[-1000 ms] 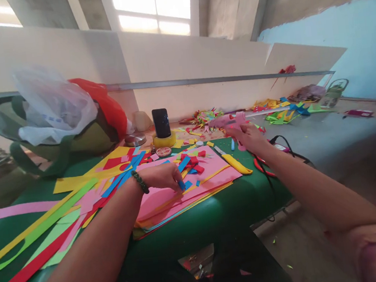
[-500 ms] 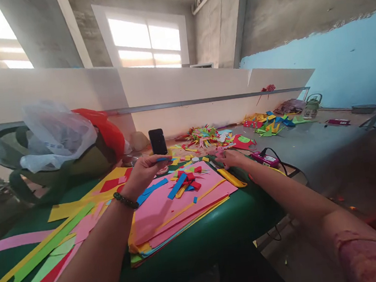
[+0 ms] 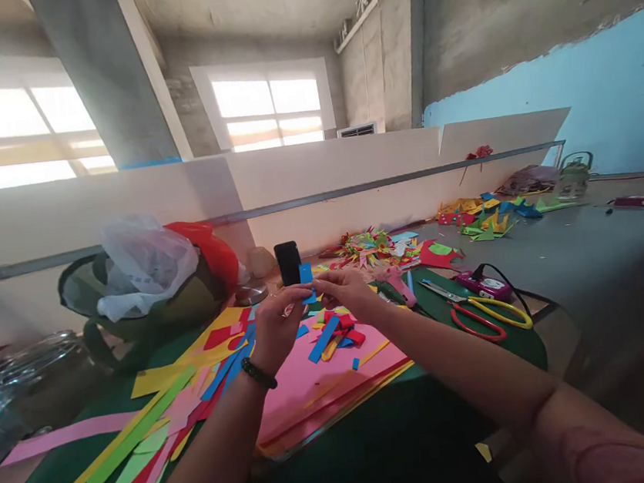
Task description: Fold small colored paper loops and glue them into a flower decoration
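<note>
In front of the phone, a short blue paper strip is held upright between my two hands. My left hand, with a dark beaded bracelet at the wrist, pinches its lower part. Fingertips of my right hand close on the strip from the right side; the exact grip is partly hidden. Below lies a stack of pink paper, with a small heap of cut blue, red and yellow strips on it. A pink glue gun rests just right of my right hand.
Open scissors with red and yellow handles lie at right, near a purple power strip. Long coloured paper strips spread at left. Folded paper pieces pile up behind. A bag stands at back left.
My right hand has come left from beside the glue gun to the blue strip. The strip, lying flat in my left hand before, now stands upright. The view has shifted, uncovering the scissors.
</note>
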{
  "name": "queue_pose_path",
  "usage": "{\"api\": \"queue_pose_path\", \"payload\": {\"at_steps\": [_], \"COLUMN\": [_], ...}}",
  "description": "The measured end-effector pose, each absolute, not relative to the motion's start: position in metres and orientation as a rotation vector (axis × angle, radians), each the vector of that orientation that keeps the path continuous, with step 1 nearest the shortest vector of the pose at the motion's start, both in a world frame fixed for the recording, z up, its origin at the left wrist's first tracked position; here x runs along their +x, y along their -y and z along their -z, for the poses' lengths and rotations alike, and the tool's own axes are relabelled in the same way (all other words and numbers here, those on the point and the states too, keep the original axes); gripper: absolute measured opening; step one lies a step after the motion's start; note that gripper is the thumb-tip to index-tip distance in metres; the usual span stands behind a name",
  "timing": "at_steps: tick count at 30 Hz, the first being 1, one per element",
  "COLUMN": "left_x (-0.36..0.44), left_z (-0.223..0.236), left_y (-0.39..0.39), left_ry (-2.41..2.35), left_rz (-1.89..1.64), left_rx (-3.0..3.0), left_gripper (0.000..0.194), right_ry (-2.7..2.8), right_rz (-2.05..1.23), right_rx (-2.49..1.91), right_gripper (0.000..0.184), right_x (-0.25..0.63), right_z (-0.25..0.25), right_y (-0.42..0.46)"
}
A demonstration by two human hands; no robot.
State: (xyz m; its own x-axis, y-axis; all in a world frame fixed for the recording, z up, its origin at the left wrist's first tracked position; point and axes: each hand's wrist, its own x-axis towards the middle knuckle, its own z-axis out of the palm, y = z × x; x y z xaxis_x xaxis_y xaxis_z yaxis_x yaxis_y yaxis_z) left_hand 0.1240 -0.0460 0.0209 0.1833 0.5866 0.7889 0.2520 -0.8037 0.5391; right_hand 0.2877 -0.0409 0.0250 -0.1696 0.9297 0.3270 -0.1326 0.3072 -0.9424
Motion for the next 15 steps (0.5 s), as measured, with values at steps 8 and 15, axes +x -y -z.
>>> {"api": "queue_pose_path", "payload": {"at_steps": [8,15], "left_x": [0.132,0.135], "left_z": [-0.019,-0.024], "left_y": [0.042,0.048], "left_ry": [-0.792,-0.86], "left_rz": [-1.617,-1.544], "left_rx": [1.91,1.564], "left_gripper": [0.019,0.036], "right_ry": [1.289,1.386], "right_rz": [-1.116,-0.991], "right_rx": [-0.643,-0.66], "right_gripper": [0.04,0.032], "right_x": [0.282,0.282], "right_z": [-0.003,-0.001], "right_y": [0.034,0.04]}}
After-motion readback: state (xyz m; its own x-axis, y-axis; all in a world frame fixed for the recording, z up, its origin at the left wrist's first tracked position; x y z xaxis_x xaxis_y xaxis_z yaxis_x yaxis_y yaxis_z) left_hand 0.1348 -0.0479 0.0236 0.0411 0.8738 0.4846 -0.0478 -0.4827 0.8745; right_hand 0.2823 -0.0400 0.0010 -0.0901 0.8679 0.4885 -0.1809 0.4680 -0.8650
